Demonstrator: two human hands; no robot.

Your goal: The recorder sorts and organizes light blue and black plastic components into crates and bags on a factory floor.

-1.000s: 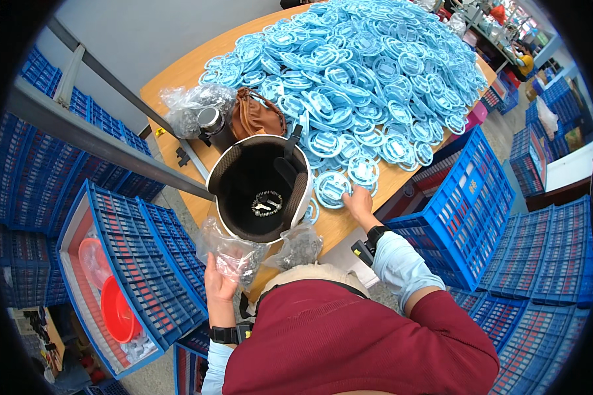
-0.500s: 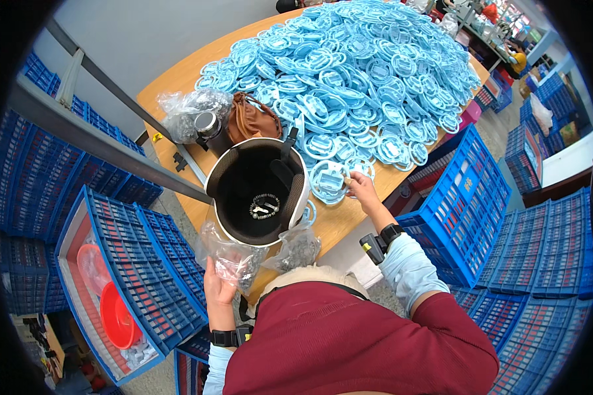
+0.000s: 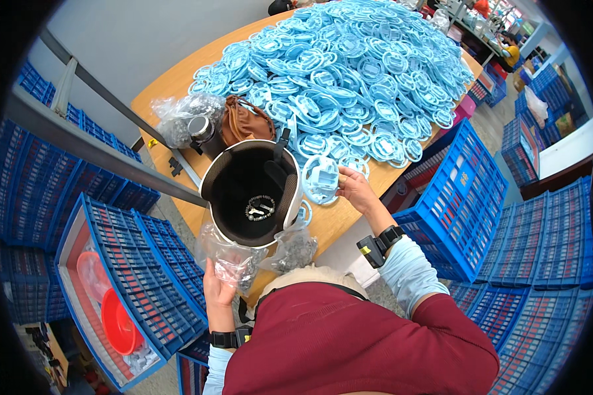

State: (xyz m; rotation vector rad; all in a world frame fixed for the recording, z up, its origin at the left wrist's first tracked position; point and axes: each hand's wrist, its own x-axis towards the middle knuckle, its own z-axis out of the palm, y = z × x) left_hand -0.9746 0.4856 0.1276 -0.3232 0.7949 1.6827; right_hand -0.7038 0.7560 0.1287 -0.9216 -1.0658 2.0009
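Observation:
My right hand [image 3: 358,192] pinches the right rim of a round light blue plastic piece [image 3: 322,178], which is tilted up and shows a rectangular recess and ribs. A large heap of similar light blue pieces [image 3: 356,72] covers much of the table beyond. My left hand [image 3: 219,289] is at the near table edge, fingers stretched upward and apart, touching a clear plastic bag [image 3: 227,253]; the bag partly covers the fingertips. Between my hands stands an upturned white helmet [image 3: 207,197] with a dark lining. A beaded bracelet [image 3: 260,208] lies inside it.
A brown drawstring pouch [image 3: 244,122], a dark bottle [image 3: 204,131] and a bag of grey parts [image 3: 184,115] stand behind the helmet. Another bag of dark parts [image 3: 293,250] lies at the front edge. Blue crates [image 3: 458,197] flank me, one holding a red bowl [image 3: 120,322]. A metal frame bar [image 3: 112,145] crosses the left.
My right hand has tilted the light blue piece up off the heap's edge, drawing it slightly left. My left hand stays by the plastic bag. The view has shifted slightly.

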